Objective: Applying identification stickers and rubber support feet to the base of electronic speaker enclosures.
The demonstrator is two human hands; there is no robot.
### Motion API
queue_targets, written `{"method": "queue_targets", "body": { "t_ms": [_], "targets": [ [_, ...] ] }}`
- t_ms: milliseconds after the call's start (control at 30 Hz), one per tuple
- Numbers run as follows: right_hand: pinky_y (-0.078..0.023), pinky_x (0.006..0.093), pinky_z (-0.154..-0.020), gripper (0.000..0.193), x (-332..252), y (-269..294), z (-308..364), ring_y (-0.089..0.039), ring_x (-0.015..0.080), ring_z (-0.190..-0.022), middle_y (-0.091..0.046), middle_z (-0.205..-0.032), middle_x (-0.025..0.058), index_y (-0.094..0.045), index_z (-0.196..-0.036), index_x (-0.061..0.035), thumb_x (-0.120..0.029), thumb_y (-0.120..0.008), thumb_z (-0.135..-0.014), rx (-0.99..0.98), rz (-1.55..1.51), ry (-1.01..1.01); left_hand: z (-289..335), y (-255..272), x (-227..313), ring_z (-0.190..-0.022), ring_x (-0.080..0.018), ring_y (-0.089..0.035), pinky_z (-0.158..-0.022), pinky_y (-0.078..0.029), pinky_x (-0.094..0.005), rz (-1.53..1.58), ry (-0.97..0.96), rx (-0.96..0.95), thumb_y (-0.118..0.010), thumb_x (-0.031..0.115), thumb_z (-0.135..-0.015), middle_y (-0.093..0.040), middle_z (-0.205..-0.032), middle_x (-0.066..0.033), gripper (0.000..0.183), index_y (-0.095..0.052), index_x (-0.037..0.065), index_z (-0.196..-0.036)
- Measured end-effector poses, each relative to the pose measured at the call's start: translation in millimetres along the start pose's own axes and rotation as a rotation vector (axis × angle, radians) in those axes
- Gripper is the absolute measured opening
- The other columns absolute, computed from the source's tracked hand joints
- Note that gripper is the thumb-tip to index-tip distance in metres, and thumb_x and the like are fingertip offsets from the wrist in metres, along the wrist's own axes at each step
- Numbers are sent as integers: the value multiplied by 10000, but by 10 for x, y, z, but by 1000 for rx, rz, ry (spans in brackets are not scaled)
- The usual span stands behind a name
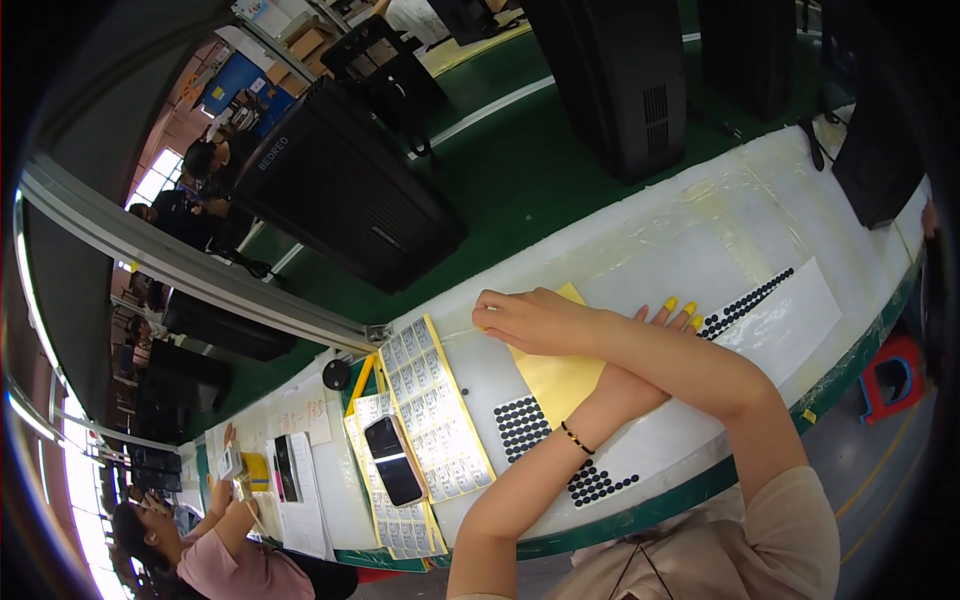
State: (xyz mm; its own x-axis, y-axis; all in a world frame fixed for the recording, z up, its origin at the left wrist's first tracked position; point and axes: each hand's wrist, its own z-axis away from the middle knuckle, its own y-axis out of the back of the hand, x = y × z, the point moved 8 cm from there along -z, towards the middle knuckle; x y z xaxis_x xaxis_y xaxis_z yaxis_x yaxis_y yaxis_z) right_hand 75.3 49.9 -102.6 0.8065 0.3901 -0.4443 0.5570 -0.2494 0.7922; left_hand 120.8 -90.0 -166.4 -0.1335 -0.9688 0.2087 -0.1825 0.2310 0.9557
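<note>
My arms are crossed, right forearm over left. Right grip (535, 318) is left of the other, fingers curled in above the far end of the yellow sheet (556, 382); can't tell if it's pinching anything. Left grip (660, 317) has fingers stretched and slightly spread, yellow covers (671, 303) on the tips, palm hidden by my right forearm, right beside the dotted white sheet (800, 310). Yellow sheet lies on the white tabletop (700, 235), next to black dots (522, 428). Label sheet (432, 405) and phone (396, 462) to the left.
</note>
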Motion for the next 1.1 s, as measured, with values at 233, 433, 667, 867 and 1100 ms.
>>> {"method": "queue_targets", "body": {
  "t_ms": [233, 433, 667, 867, 1100],
  "targets": [
    [-518, 364, -641, 93, -43, 192, -1, -591, 210, -904, -570, -942, 21, -551, -955, -95, -166, -583, -904, 278, 17, 72, -3, 3, 1, -1432, -279, -232, -1173, -138, -466, 17, 4, -5, -370, 314, -988, -291, -1537, -82, 484, -362, 135, -1438],
    [-517, 335, -712, 86, -24, 295, 10, -577, 212, -900, -609, -910, 36, -575, -923, -84, -140, -616, -872, 414, -7, 95, 1, -6, 1, -1432, -281, -234, -1171, -144, -468, 3, 4, -9, -359, 311, -991, -286, -1540, -83, 480, -361, 137, -1438],
    [-504, 359, -786, 158, -33, 426, 48, -579, 226, -921, -624, -901, 44, -620, -1009, -87, -118, -635, -854, 546, -70, 111, -3, -20, -2, -1436, -292, -213, -1175, -131, -471, -11, -1, -43, -316, 336, -991, -256, -1551, -95, 503, -331, 119, -1445],
    [-477, 379, -925, 214, 56, 516, 62, -607, 232, -898, -650, -900, 51, -646, -1020, -79, -110, -693, -813, 608, -90, 58, -10, 12, 0, -1435, -283, -222, -1172, -143, -468, 22, 5, -21, -387, 307, -978, -272, -1546, -82, 493, -353, 142, -1442],
    [-436, 361, -993, 225, 134, 1246, 110, -635, 179, -868, -675, -918, 56, -661, -995, -37, -59, -733, -783, 806, -285, -45, -40, 408, -10, -1292, -364, -402, -1107, -258, -491, 289, 99, -12, -547, 233, -892, -463, -1393, -130, 455, -499, 79, -1317]
  ]
}}
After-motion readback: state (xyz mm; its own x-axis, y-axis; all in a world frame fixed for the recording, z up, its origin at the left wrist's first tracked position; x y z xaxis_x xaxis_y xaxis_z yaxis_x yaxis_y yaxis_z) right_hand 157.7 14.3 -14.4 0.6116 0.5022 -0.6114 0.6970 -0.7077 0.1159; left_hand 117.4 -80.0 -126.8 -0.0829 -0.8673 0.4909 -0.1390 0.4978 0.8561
